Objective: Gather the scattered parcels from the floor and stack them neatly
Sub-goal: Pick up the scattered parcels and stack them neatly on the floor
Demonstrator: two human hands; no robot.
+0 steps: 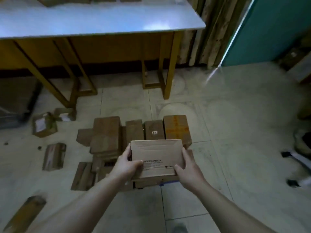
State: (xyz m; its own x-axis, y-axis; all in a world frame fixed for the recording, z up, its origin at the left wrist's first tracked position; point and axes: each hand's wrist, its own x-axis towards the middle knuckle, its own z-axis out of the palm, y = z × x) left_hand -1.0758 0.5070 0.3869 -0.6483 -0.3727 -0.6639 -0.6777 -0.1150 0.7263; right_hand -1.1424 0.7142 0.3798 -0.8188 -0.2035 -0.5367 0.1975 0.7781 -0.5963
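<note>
1. A person's two bare forearms reach forward and down over a pale tiled floor (235,132), seen from a camera worn on the head.
2. Both hands hold one flat, rectangular cardboard parcel (156,155). It is plain light brown, with faint fold lines across its top and a short band of dark printed text near the edge closest to the person. The text is too blurred to read.
3. The left hand (125,163) grips the parcel's left edge, thumb curled onto the top face and fingers wrapped along the side.
4. The right hand (188,167) grips the right near corner the same way, thumb on top.
5. The held parcel sits level, directly over another cardboard box (151,182) that shows a strip of blue at its near edge. Whether the two touch cannot be told.
6. Just behind it, a row of darker brown parcels (134,130) stands side by side on the floor. The rightmost (176,127) carries crossed orange tape, and its neighbour (154,130) has a small white mark.
7. To the left of the row is a taller pile of flat parcels (106,133).
8. Loose parcels lie scattered further left: one with a white label (44,126), one long and narrow (54,156), and one at the lower left corner (25,212).
9. A table (101,22) with a pale top and yellow legs stands beyond the parcels.
</note>
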